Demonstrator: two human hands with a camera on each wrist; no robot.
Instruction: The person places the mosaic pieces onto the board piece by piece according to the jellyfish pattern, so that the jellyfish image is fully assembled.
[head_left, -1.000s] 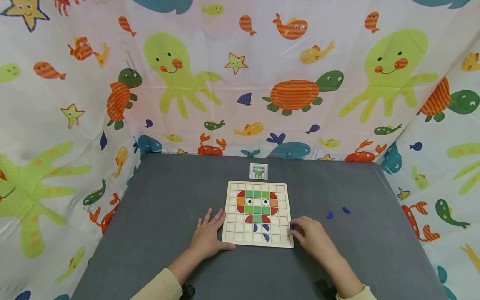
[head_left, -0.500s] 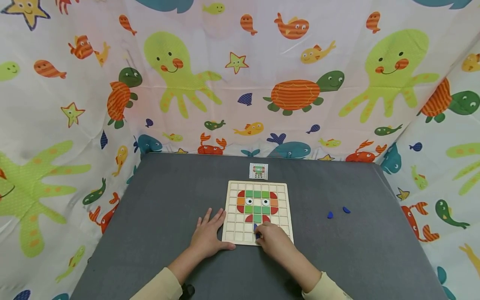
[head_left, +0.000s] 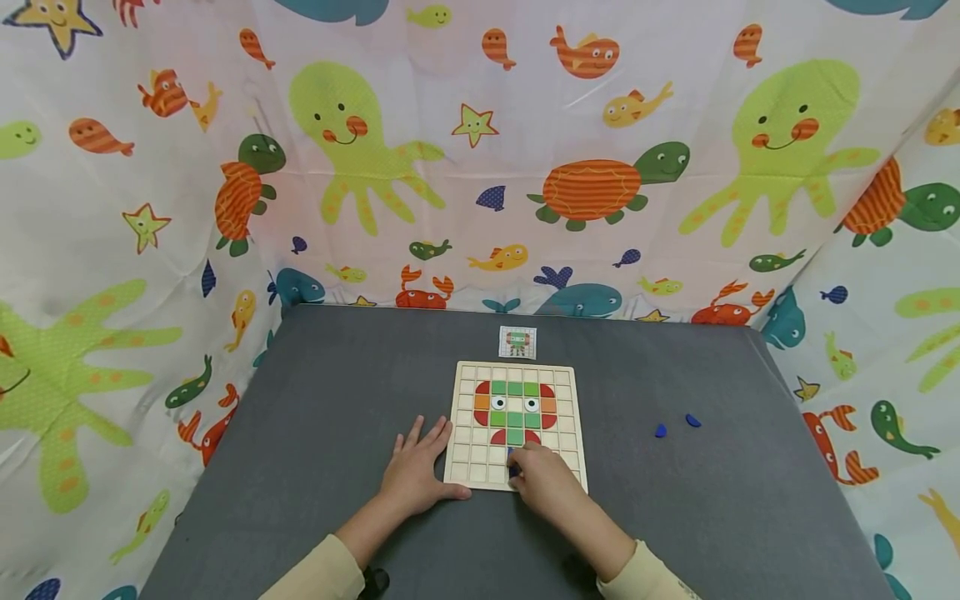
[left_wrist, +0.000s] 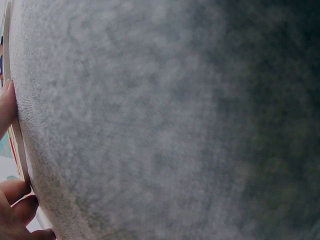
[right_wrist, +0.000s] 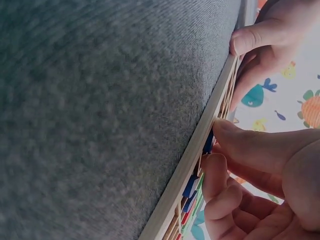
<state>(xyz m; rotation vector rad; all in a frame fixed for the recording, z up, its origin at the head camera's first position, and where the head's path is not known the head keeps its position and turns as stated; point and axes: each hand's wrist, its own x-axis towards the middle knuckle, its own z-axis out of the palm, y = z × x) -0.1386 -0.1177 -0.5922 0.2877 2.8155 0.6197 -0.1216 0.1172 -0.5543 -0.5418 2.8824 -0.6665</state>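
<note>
A square wooden grid board (head_left: 467, 454) lies on the grey table, with red, orange and green tiles (head_left: 514, 419) and two eye tiles set in its upper cells. My left hand (head_left: 416, 477) rests with spread fingers along the board's left side, thumb at the front left corner. Over the lower cells, my right hand (head_left: 553, 482) pinches a small blue rounded tile (right_wrist: 208, 143) between thumb and fingers, low at the board's surface. More blue tiles (right_wrist: 190, 186) show in neighbouring cells in the right wrist view; in the head view the right hand covers most of them.
Two loose blue tiles, one nearer (head_left: 661, 431) and one farther (head_left: 693, 421), lie on the table right of the board. Behind the board is a small picture card (head_left: 517, 342). A sea-animal printed curtain (head_left: 480, 167) stands behind the grey table (head_left: 360, 375).
My right hand has moved left from the board's right edge to its lower middle cells, carrying a blue tile. Over the last half second it has barely shifted. The left hand stays put.
</note>
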